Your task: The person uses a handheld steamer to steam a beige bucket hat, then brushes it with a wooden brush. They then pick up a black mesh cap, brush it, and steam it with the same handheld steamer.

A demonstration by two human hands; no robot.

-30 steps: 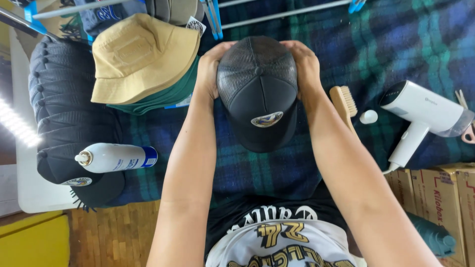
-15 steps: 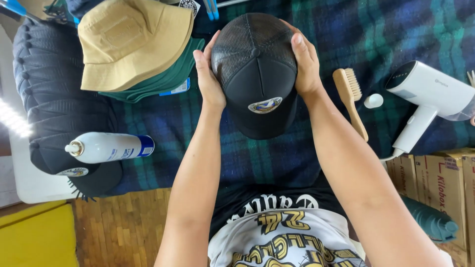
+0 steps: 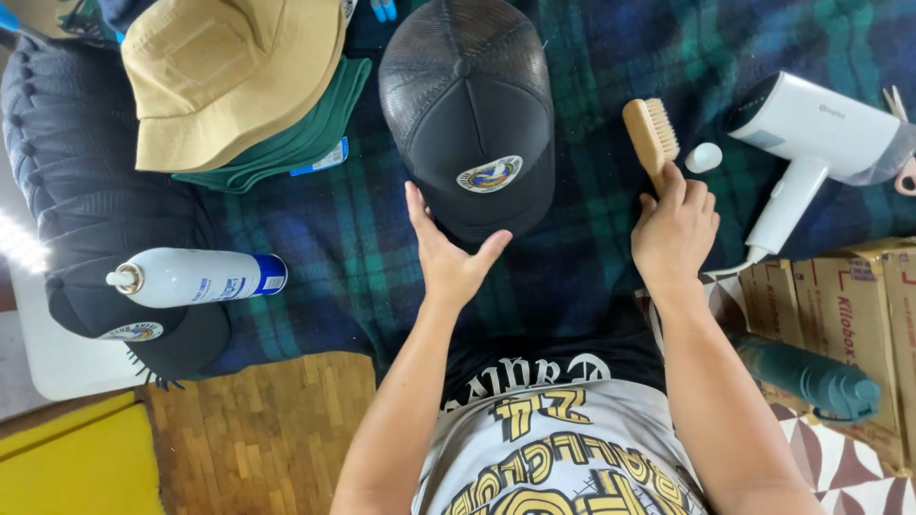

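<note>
I see a dark plaid blanket (image 3: 592,57) covering the work surface, cut off at the top and right edges. On its left lies a stack of dark caps (image 3: 67,191), too merged for me to count, with one white spray can (image 3: 196,278) across it. Above sit one tan bucket hat (image 3: 229,76) on a green hat (image 3: 305,143) that is mostly hidden beneath it. One black mesh cap (image 3: 468,114) lies in the middle of the blanket, brim toward me. At the right I count one white hair dryer (image 3: 811,143), partly cut off, and one wooden brush (image 3: 651,138) beside a small white oval piece (image 3: 703,157).

Half a second ago both hands clasped the black mesh cap; now it lies alone. My left hand (image 3: 448,253) is spread flat, empty, fingertips just at the brim. My right hand (image 3: 676,234) is curled around the wooden brush handle; I cannot tell how firmly it grips.
</note>
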